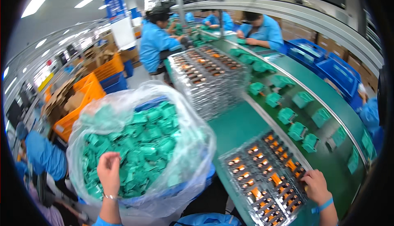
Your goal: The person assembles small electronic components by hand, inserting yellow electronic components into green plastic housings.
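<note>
My left hand (108, 169) is raised over a large clear plastic bag (200, 137) full of green plastic housings (143, 144). Its fingers are curled in, and no housing shows in them. At the right edge of a clear blister tray (230, 157), my right hand (317, 187) has its fingers bent together. A bit of orange shows by those fingertips; what they hold, if anything, is too small to name. Rows of small orange-and-black parts (276, 179) fill the tray's slots.
Right of the tray runs a green conveyor belt (328, 160) with green housings (297, 131) along it. Beyond the near tray rises a stack of filled blister trays (209, 90). Orange crates (88, 98) stand left, blue crates (340, 76) right. Several co-workers in blue sit around the line.
</note>
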Motion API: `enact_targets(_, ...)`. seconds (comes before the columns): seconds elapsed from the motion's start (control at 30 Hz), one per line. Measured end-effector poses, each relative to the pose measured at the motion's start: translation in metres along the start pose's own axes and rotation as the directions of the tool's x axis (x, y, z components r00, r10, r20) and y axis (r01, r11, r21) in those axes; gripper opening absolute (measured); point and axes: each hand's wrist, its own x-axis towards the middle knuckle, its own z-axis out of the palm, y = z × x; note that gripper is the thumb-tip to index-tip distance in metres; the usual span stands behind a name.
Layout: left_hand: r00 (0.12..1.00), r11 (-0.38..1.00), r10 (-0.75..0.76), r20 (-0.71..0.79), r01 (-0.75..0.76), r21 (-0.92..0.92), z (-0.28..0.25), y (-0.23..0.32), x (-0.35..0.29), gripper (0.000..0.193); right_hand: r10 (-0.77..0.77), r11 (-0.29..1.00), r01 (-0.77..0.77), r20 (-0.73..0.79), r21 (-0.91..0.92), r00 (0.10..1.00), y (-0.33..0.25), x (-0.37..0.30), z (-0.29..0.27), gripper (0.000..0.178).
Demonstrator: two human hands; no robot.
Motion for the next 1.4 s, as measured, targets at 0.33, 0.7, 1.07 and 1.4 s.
enact_targets(0.33, 0.917, 0.870, -0.143, 0.373, -0.064, 0.490, -0.047, -0.020, 0.026, 0.029, 0.376, 0.863, -0.221, -0.285, 0.454, 0.882, 0.025, -0.010, 0.030, 0.006)
enact_targets(0.7, 0.694, 0.253, -0.430, 0.578, -0.522, 0.814, 0.063, -0.078, 0.066, 0.064, 0.692, 0.396, -0.223, -0.130, 0.891, 0.710, -0.041, 0.048, 0.036, 0.013)
enact_targets(1.07, 0.906, 0.727, -0.109, 0.409, -0.208, 0.654, 0.031, -0.095, 0.083, 0.059, 0.731, 0.263, -0.107, -0.125, 0.959, 0.671, -0.037, 0.064, 0.059, 0.016)
enact_targets(1.4, 0.864, 0.496, -0.060, 0.500, 0.461, -0.736, 0.080, 0.092, -0.020, 0.067, 0.790, 0.044, -0.041, -0.010, 0.998, 0.613, -0.022, 0.050, 0.071, 0.017)
